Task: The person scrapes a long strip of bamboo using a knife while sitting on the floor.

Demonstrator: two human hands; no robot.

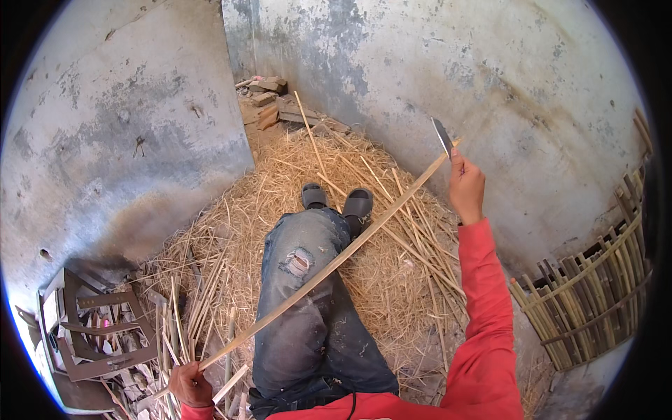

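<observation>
Bamboo strip point(329, 266) spans the lap; left hand point(190, 385) clamps its near end, right hand point(467, 185) grips the knife point(442, 136) at the far tip, mid-shaving. Next: a steady draw along the strip.

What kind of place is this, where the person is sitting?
Probably a rough bamboo craft workspace in a bare room corner. Stained concrete walls enclose a floor heaped with shavings and split strips, and an unfinished woven bamboo panel leans at the right.

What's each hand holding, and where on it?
Left hand grips the near end of a long bamboo strip. Right hand holds a knife by its handle, blade up, at the strip's far end.
</observation>
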